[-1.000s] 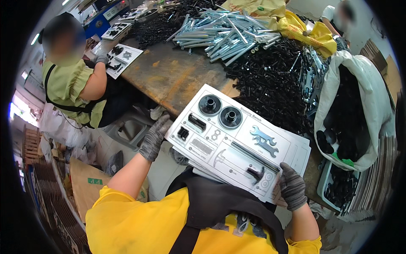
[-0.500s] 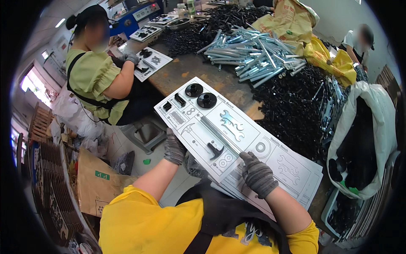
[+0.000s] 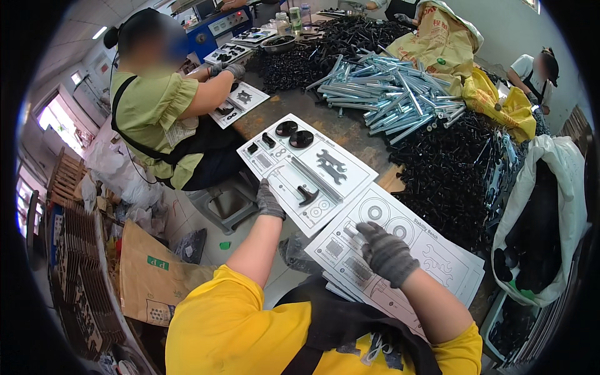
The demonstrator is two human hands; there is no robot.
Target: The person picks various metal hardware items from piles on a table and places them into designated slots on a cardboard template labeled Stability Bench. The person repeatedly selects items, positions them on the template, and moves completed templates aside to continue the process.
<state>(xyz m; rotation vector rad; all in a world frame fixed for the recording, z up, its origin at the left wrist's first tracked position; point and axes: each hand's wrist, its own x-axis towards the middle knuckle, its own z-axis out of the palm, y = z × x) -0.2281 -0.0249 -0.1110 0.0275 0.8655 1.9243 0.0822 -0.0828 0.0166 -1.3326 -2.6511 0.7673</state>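
Observation:
My left hand (image 3: 270, 200), in a grey knit glove, grips the near left edge of a white printed parts card (image 3: 353, 164). On that card lie two black discs (image 3: 301, 139), small black pieces (image 3: 268, 140), flat wrenches (image 3: 331, 166), a silver tube (image 3: 315, 178) and a black T-shaped piece (image 3: 306, 195). My right hand (image 3: 389, 255), also gloved, rests over a stack of similar cards (image 3: 453, 265), fingers stretched out. Printed outlines show on the top card. I see nothing held in the right hand, though its palm is hidden.
Beyond the cards are heaps of silver tubes (image 3: 390, 94) and small black parts (image 3: 437, 162). A white sack (image 3: 565, 159) of black parts stands at right. A co-worker in a green top (image 3: 150, 106) handles another card (image 3: 253, 94) at left. A grey stool (image 3: 222, 203) stands below.
My right hand has let go of the silver tube, which stays on the card, and moved over the stack. The filled card has shifted off the stack, uncovering more of its top card.

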